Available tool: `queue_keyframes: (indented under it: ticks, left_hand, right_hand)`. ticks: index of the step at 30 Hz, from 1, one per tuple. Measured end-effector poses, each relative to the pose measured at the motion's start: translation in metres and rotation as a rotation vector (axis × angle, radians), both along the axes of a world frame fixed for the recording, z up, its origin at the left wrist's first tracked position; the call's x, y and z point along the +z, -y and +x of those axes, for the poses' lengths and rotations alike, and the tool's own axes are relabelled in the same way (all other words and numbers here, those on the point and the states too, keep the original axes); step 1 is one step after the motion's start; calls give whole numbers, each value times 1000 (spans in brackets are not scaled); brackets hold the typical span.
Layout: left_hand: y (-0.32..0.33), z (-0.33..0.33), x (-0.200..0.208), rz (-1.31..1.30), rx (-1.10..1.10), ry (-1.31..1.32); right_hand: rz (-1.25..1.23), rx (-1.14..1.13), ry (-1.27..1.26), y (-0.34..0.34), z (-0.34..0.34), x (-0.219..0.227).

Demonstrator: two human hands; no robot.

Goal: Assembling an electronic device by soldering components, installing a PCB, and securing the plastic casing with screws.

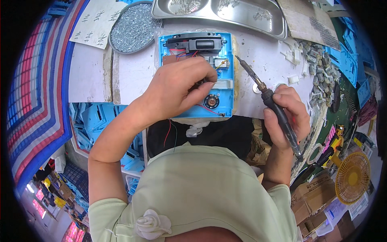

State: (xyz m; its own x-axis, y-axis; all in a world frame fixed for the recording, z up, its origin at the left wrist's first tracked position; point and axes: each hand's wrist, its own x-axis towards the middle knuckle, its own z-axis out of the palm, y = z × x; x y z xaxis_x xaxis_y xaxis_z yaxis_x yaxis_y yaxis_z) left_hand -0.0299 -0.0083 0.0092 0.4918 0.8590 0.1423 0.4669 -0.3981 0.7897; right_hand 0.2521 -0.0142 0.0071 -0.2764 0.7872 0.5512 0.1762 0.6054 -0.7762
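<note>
A blue plastic housing [230, 97] lies open on the table in front of me. Inside it are a black mechanism [201, 44] along the far side, a small round speaker [211, 101], a brown circuit board [169, 59] and thin red, blue and yellow wires. Over the middle of the housing is my left hand [177, 82], thumb and fingers closed together; whatever they pinch is hidden. My right hand [296, 111] grips a soldering iron [278, 108] by its dark handle. Its tip points far and left, just beyond the housing's right edge and apart from it.
Small screws fill a round tray [136, 28] at the far left, beside a divided metal tray [250, 16]. Grey and white small parts [320, 68] are heaped at the right. Blue casings [100, 117] lie below the table's left edge. A yellow fan [353, 177] stands lower right.
</note>
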Motion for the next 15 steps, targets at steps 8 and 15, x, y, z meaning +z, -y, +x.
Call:
queue_keyframes:
  ticks: [8,15]
  left_hand:
    - [2,1,-2,74,-18,-48]
    - [2,-5,-1,100,-58,-78]
  right_hand:
    - [-126,116,-51,7,22,14]
    - [-294,276,-8,12,15,14]
